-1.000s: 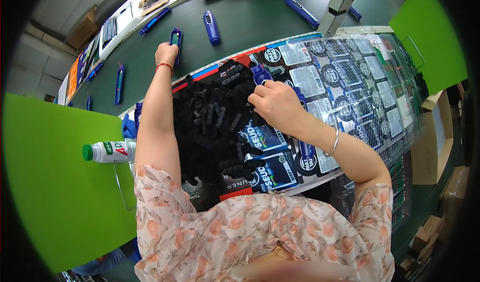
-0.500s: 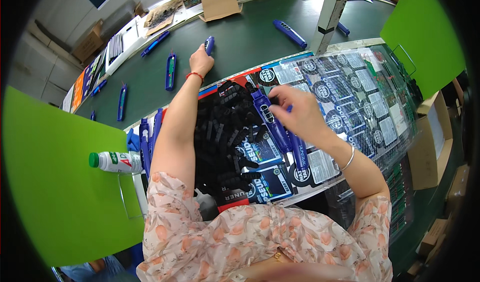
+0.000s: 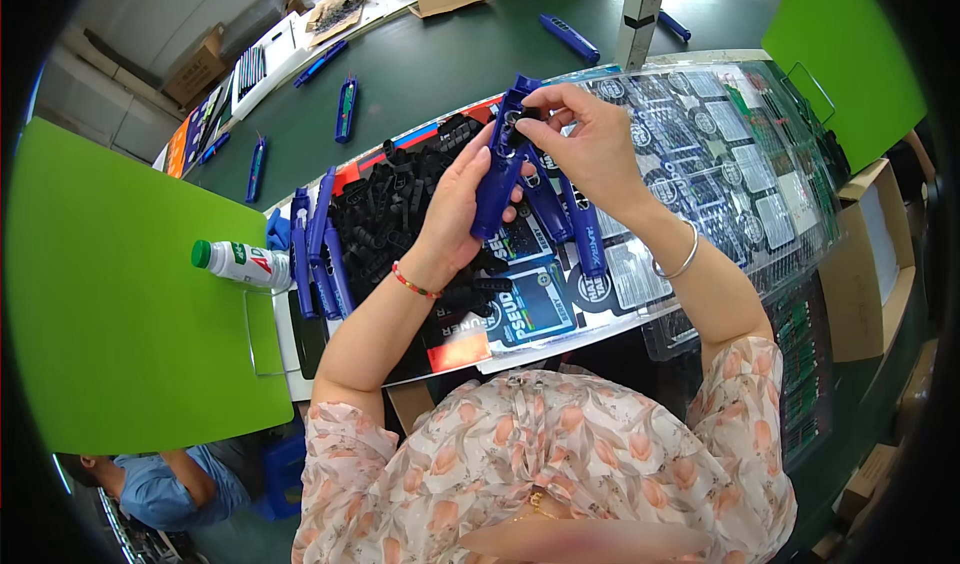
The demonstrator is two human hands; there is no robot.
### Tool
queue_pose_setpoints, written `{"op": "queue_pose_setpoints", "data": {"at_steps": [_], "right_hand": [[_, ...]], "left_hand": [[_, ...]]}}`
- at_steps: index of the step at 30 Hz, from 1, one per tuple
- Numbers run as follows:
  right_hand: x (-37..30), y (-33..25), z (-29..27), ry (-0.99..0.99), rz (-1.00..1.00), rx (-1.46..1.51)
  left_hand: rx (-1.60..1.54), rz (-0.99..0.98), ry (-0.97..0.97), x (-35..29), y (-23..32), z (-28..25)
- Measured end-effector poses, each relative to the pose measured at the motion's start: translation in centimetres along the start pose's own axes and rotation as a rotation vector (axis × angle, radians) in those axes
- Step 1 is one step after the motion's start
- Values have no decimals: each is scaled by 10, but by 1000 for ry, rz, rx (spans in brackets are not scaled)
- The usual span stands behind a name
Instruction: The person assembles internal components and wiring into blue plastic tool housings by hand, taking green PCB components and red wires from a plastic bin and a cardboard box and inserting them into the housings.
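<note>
My left hand [image 3: 455, 214] holds a blue plastic casing [image 3: 494, 202], long and hollow, tilted with its narrow end away from me. At its upper part my right hand [image 3: 597, 154] pinches a small black piece [image 3: 517, 136] against the inside; the fingers partly hide it. Under and left of the casing lies a heap of black plastic parts [image 3: 385, 199]. Just right of my left hand rest two blue casings, a nearer one [image 3: 587, 236] and another [image 3: 545, 206] beside it. Several more blue casings [image 3: 325, 264] are piled left of the heap.
Blue devices [image 3: 346, 109] lie scattered on the dark green table [image 3: 440, 69]. Green panels [image 3: 130, 294] stand at both sides. A white bottle [image 3: 242, 262] is left of the piled casings. A metal post [image 3: 640, 14] rises beyond the printed sheets [image 3: 690, 184]. Cardboard box [image 3: 870, 264] at right.
My left hand has come back from the far table, where it was on a blue casing, and now holds a casing before me. My right hand has moved up to it with the black piece.
</note>
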State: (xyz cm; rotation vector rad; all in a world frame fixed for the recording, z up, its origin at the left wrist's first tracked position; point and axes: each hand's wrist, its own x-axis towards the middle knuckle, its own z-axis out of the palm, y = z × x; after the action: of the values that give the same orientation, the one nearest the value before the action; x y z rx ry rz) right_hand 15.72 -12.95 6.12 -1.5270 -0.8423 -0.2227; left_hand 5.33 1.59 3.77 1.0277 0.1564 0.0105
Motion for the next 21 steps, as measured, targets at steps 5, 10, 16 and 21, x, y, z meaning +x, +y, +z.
{"op": "queue_pose_setpoints", "data": {"at_steps": [5, 10, 16, 21], "right_hand": [[-18, -10, -10, -131, 94, -106], [-33, -9, -16, -55, -123, -312], [-45, -9, -27, -76, 3, -391], [-51, -8, -34, -111, 35, -528]], "left_hand": [[-55, 22, 22, -17, -17, 19], [-39, 25, 43, -24, -31, 28], [50, 40, 71, -28, -49, 36], [94, 28, 92, -25, -61, 39]]}}
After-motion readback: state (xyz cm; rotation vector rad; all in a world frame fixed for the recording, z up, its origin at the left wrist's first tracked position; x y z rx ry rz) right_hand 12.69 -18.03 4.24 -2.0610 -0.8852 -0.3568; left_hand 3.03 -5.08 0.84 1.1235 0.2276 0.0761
